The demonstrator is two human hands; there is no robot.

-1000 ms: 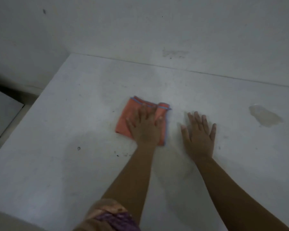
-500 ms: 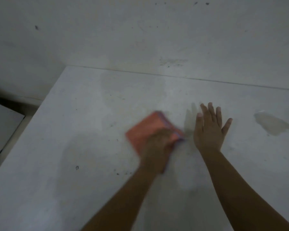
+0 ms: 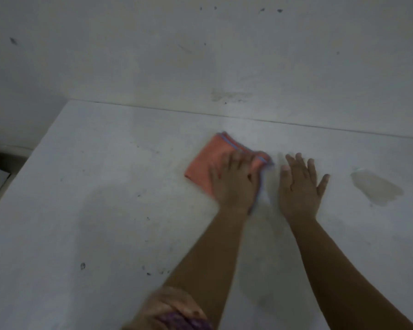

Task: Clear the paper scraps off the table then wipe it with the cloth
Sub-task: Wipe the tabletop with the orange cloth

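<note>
I am pressing my left hand [image 3: 234, 182] flat, fingers straight, on the folded orange cloth [image 3: 210, 160] lying mid-table [image 3: 105, 210]. My right hand [image 3: 299, 184] is resting just beside it, fingers spread on the bare surface.

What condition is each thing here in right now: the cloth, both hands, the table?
orange cloth: folded, flat on the table, under the left hand.
left hand: fingers spread flat, pressing on the cloth, blurred.
right hand: open, palm down on bare table beside the cloth.
table: white, speckled with dark marks, no paper scraps visible.
stain: grey-brown patch right of the right hand, not covered by the cloth.
</note>
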